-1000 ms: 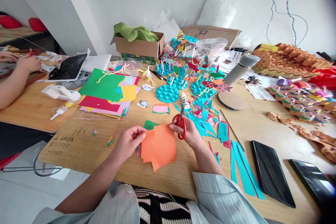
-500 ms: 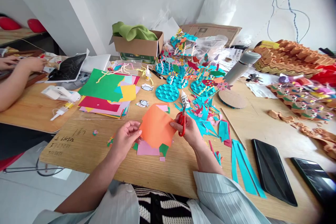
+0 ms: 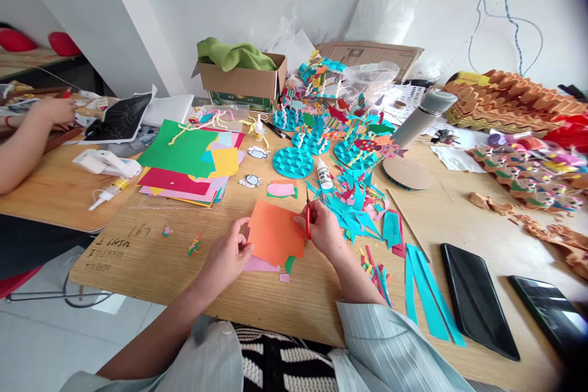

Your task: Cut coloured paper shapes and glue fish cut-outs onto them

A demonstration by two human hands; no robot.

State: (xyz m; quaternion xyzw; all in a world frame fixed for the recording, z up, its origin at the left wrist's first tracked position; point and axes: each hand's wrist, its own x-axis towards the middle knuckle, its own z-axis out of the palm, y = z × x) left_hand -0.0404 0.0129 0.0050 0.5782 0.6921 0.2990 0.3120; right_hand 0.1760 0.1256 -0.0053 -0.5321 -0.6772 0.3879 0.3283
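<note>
An orange paper sheet [image 3: 274, 233] is held low over the wooden table [image 3: 138, 245], above a pink scrap [image 3: 260, 265] and a green scrap [image 3: 289, 263]. My left hand [image 3: 227, 255] pinches its left edge, fingers closed on the paper. My right hand [image 3: 324, 229] grips red-handled scissors [image 3: 307, 220] and touches the sheet's right edge; the blades point up and away.
A stack of coloured paper [image 3: 188, 162] lies at the left, teal discs [image 3: 293, 162] and paper offcuts [image 3: 358, 202] beyond my hands, a glue bottle [image 3: 324, 174] among them. Two dark tablets [image 3: 475, 300] lie right. Another person's arm [image 3: 27, 135] works at the far left.
The orange sheet was lifted and turned, then lowered flatter near the table. The scissors swung from lying across my right hand to standing edge-on at the sheet's right edge.
</note>
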